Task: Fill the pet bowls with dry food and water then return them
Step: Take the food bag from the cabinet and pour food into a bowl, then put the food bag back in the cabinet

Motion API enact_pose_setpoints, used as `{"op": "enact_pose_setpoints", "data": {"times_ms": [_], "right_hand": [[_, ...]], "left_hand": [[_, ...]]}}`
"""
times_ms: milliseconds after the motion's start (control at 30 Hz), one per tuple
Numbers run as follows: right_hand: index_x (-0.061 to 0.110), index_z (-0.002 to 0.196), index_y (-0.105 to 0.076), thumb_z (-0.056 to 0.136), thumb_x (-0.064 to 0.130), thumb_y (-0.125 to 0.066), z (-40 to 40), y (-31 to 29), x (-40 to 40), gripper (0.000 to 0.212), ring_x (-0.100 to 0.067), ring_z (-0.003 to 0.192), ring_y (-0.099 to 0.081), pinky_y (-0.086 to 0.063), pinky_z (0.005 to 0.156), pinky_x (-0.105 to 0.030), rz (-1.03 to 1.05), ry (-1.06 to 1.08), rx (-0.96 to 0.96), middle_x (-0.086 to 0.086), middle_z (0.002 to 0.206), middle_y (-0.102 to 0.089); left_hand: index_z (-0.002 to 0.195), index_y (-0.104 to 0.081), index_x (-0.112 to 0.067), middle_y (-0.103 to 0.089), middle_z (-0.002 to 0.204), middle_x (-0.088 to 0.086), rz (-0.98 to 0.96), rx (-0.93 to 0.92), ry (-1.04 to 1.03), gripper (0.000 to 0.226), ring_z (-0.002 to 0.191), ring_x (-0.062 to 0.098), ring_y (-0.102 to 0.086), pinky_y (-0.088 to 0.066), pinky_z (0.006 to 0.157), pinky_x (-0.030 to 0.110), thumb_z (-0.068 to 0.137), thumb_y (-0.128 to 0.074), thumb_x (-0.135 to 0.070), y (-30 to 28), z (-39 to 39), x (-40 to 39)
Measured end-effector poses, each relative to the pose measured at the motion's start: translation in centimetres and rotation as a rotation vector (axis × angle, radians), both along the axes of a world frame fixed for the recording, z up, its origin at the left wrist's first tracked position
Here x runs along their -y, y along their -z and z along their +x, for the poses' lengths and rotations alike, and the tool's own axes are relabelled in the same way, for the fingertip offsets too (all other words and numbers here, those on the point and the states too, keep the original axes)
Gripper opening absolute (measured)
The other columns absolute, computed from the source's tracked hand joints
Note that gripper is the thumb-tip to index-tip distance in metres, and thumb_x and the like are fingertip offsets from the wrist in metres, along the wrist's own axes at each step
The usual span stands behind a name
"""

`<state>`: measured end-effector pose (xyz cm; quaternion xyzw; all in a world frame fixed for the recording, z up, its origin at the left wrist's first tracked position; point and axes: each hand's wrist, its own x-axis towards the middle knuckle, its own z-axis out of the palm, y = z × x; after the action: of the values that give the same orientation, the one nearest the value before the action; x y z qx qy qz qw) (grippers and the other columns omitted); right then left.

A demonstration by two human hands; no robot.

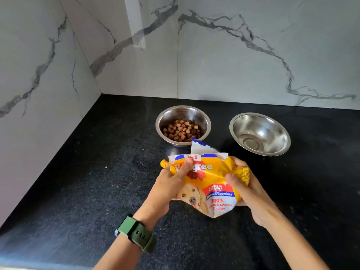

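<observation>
Black speckled stone counter [87, 191], marble-look wall behind. Both my left hand [171, 184] and right hand [247, 190] grip the torn-open yellow dog food pouch [210, 184], reading "No.1", "ADULT", "Chicken & Vegetables", "100%". It's just in front of the kibble-filled round steel bowl [183, 114]; the empty steel bowl [260, 133] sits to its right.

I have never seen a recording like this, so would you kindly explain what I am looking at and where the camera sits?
There is no machine here: a person wears one camera on the head, looking down at their own hands. The left hand, with a green watch on its wrist, and the right hand both grip a yellow dog food bag with a torn-open top. Beyond it, on the black counter, stand two steel bowls: the left bowl holds dry kibble, and the right bowl looks empty. Marble walls stand behind.
</observation>
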<state>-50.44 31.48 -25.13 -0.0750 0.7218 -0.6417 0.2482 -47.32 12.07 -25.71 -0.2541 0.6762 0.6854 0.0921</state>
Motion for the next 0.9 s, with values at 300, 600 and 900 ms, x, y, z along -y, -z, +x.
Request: {"op": "enact_pose_setpoints", "data": {"times_ms": [300, 600, 900], "right_hand": [[0.047, 0.085, -0.062, 0.080, 0.043, -0.066, -1.1, -1.8, 1.6, 0.007, -0.011, 0.085, -0.069, -0.056, 0.082, -0.041, 0.001, 0.282, -0.189, 0.007, 0.093, -0.071], [0.038, 0.073, -0.066, 0.043, 0.072, -0.065, -2.0, -11.7, 4.3, 0.045, -0.006, 0.070, -0.070, -0.055, 0.069, -0.030, -0.129, 0.114, -0.367, 0.021, 0.069, -0.072], [0.029, 0.073, -0.073, 0.046, 0.071, -0.056, -3.8, -30.8, 8.9, 0.052, -0.006, 0.058, -0.069, -0.049, 0.043, -0.018, -0.291, -0.157, -0.863, 0.005, 0.069, -0.074]], "left_hand": [[0.085, -0.068, -0.024, -0.075, 0.090, 0.006, -0.071, -0.129, -0.148, 0.024, 0.077, 0.020, -0.073, -0.061, 0.065, 0.039, 0.086, -0.058, -0.046, -1.6, 0.3, -0.5], [0.083, -0.064, -0.024, -0.075, 0.068, -0.005, -0.145, -0.371, -0.189, 0.023, 0.062, 0.012, -0.072, -0.059, 0.055, 0.029, 0.084, -0.058, -0.047, -12.3, 1.8, 3.1], [0.082, -0.068, -0.017, -0.076, 0.081, 0.007, -0.280, -0.689, -0.180, 0.029, 0.072, 0.021, -0.072, -0.061, 0.067, 0.037, 0.075, -0.062, -0.043, -30.9, 4.6, 8.2]]}}
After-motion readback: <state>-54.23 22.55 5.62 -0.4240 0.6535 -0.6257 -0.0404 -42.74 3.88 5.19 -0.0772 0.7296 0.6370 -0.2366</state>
